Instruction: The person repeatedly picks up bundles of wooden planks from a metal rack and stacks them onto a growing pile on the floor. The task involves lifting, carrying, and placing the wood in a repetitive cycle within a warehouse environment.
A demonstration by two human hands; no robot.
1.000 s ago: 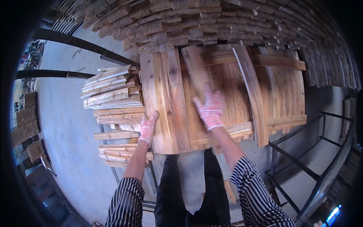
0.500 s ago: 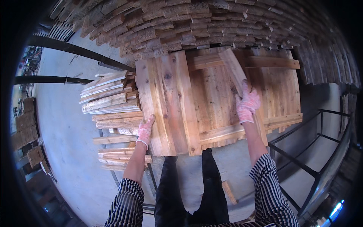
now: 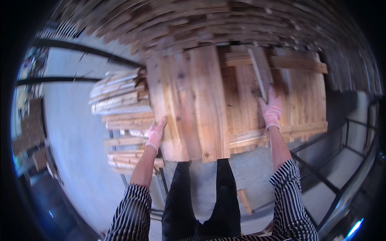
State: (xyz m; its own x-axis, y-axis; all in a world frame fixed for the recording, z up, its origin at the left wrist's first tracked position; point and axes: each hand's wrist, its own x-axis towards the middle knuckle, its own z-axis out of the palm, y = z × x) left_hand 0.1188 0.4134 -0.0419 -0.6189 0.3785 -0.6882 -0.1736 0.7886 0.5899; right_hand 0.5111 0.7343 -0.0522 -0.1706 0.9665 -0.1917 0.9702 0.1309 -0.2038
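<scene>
My right hand, in a pink-and-white glove, grips a narrow wooden board that stands tilted on its edge and points away from me. Its near end is hidden by my hand and forearm. My left hand, gloved alike, lies with outstretched fingers along the left edge of several flat wooden boards set side by side. These boards lie over the left part of a slatted wooden panel, which has a crosswise batten along its far side and another along its near side.
Left of the boards lies a pile of short wooden pieces. A tall stack of rough boards rises behind the panel. Dark metal bars stick out at the left, and a metal frame stands at the right. One offcut lies on the floor.
My right hand has moved slightly right with the narrow board, which is now turned more on edge. The flat boards reach a little further right over the panel. The view is blurred and shifted.
</scene>
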